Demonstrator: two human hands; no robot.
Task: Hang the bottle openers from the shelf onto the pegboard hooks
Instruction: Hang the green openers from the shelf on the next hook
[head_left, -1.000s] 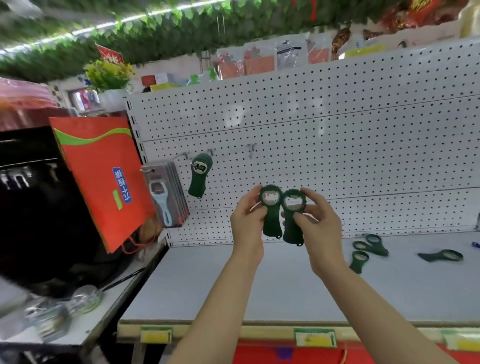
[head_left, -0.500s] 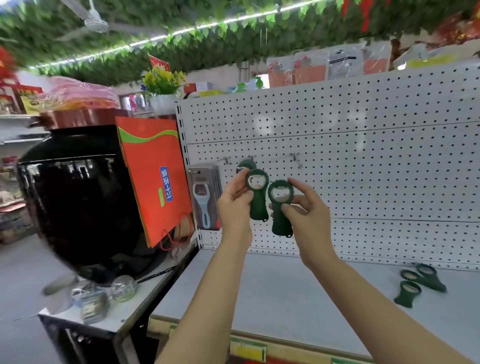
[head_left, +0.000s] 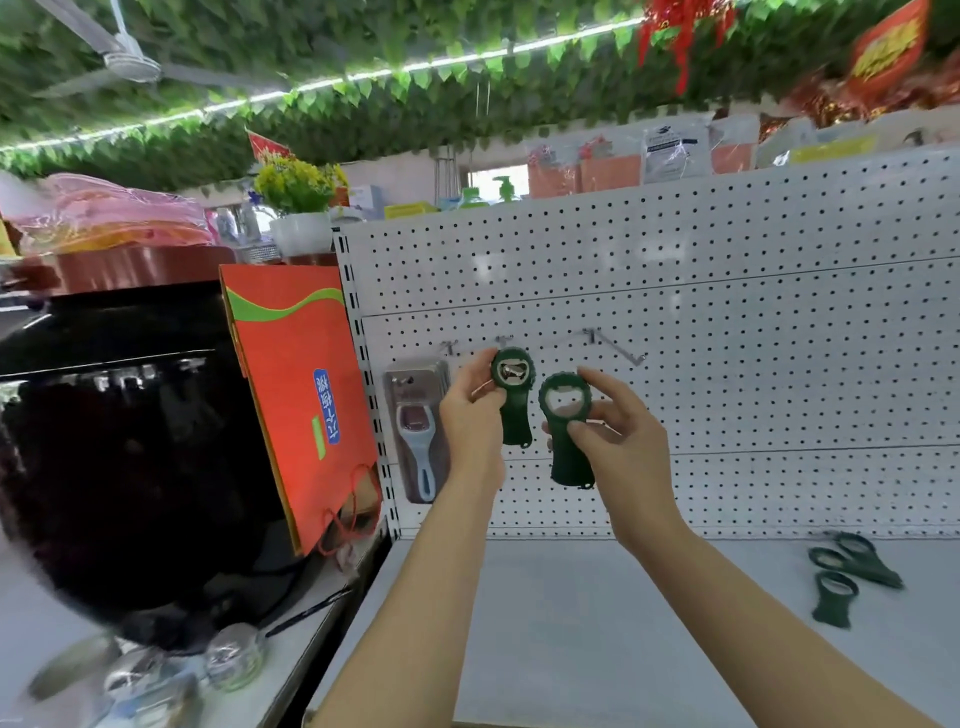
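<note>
Two bottle openers are held up in front of the pegboard (head_left: 727, 312), one in each hand. The left opener (head_left: 513, 395) is pinched at its round head by the left hand (head_left: 470, 415), fingers curled against its edge, and its ring is raised level with the middle hook (head_left: 503, 341); whether the hook has already passed through the ring cannot be told, since the opener covers the hook's tip. It is probably held by the head so that the hole can be steered onto the wire while the handle hangs straight down.

The right opener (head_left: 566, 426) is gripped by the right hand (head_left: 618, 431), the thumb pressed on its front just below the ring and the fingers curled behind. It is kept slightly lower and apart from the board, apparently in waiting for its turn; the long hook (head_left: 618, 347) just above it stands bare and would seem the likely place for it.

Three more openers (head_left: 847, 566) lie on the shelf (head_left: 597, 623) to the right, well apart from the hands, so the task is judged to be at an early stage. A packaged peeler (head_left: 418, 431) hangs at the board's left edge, beside a red paper bag (head_left: 296, 395).
</note>
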